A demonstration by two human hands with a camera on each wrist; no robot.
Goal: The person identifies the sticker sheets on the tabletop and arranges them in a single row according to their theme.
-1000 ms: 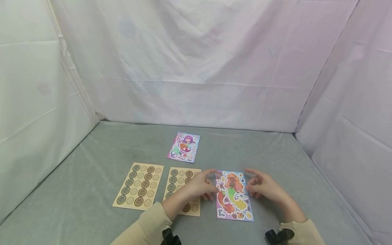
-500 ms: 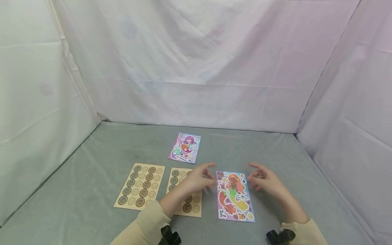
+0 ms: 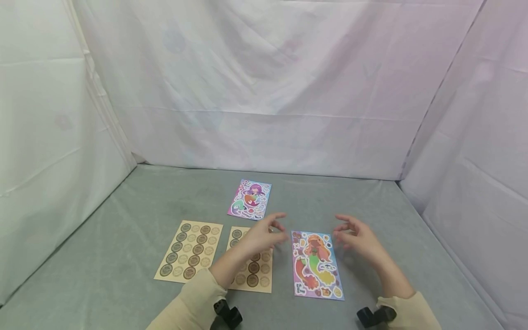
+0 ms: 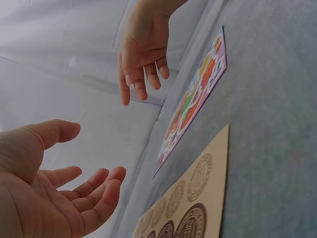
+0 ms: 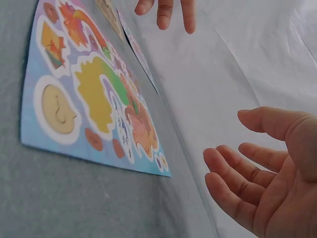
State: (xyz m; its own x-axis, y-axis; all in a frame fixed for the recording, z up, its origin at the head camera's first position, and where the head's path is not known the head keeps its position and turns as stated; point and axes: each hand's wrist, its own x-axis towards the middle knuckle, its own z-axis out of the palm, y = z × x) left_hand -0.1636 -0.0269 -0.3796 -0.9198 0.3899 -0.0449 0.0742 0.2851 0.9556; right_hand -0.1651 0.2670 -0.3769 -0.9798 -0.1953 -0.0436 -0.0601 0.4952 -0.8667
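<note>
A colourful mermaid sticker sheet (image 3: 316,266) lies flat on the grey table between my two hands. My left hand (image 3: 264,236), fingers loosely bent and holding nothing, hovers above a beige sheet of round stickers (image 3: 260,275) and hides part of it. To the right of the mermaid sheet, my right hand (image 3: 360,240) is raised with relaxed fingers and nothing in it. Both wrist views show the palms and spread fingers well apart from the sheets.
A second beige sheet of round stickers (image 3: 189,251) lies to the left. Farther back is a smaller mermaid sticker sheet (image 3: 250,199) in pink and purple. White cloth (image 3: 264,91) hangs behind and on both sides of the grey table (image 3: 330,197).
Both hands have lifted off the sides of the mermaid sticker sheet and drawn apart. The left hand has shifted left and up over the beige sheet.
</note>
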